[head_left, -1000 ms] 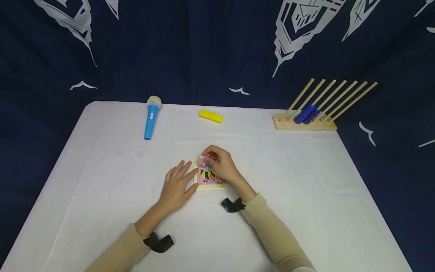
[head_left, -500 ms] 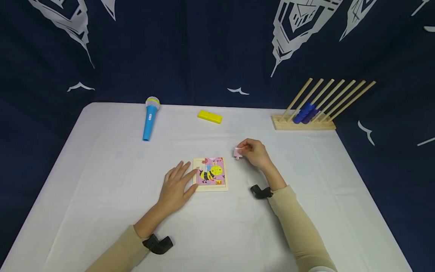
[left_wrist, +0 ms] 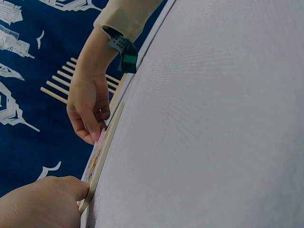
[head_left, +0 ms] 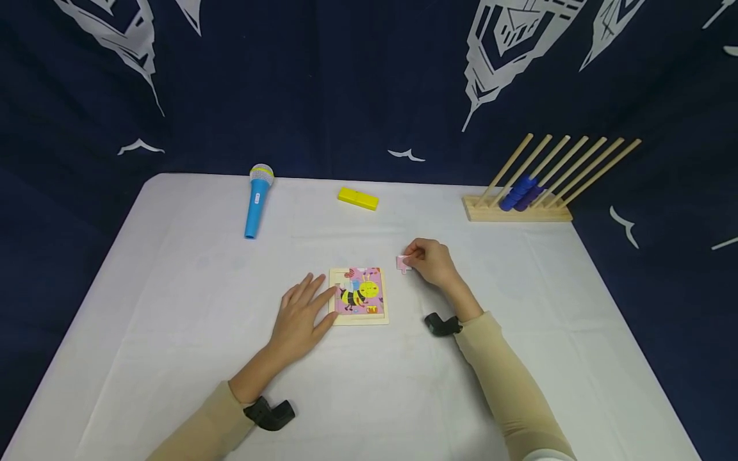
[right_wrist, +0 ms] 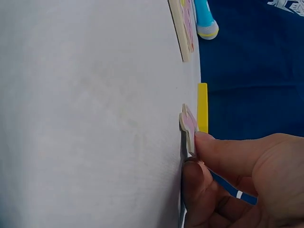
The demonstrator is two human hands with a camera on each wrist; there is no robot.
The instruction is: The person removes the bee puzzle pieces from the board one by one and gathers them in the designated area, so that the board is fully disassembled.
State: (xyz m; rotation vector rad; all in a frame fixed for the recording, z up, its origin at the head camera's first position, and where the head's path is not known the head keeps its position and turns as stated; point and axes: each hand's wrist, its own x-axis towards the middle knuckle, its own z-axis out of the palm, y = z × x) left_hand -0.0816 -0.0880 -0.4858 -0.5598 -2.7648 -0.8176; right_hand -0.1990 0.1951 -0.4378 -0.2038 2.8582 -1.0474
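Observation:
A small jigsaw puzzle with a bee picture (head_left: 362,296) lies in a light wooden tray (head_left: 360,321) at mid-table. Bare wood shows at its upper left corner, where a gap is. My left hand (head_left: 300,314) rests at the tray's left side, fingers spread and straight, with thumb and index finger touching the edge. To the right of the tray, my right hand (head_left: 434,262) pinches a pink puzzle piece (right_wrist: 189,123) between thumb and fingers, close over the tablecloth. The fingers cover part of that piece.
Along the back of the white table stand or lie a blue toy microphone (head_left: 256,208), a yellow block (head_left: 358,198) and a wooden peg rack (head_left: 519,214) with blue and purple beads. A dark blue patterned curtain (head_left: 323,89) hangs behind.
My right hand has moved from the puzzle's upper left out to the right, carrying the pink puzzle piece, then lowered slightly. My left hand has stayed in place.

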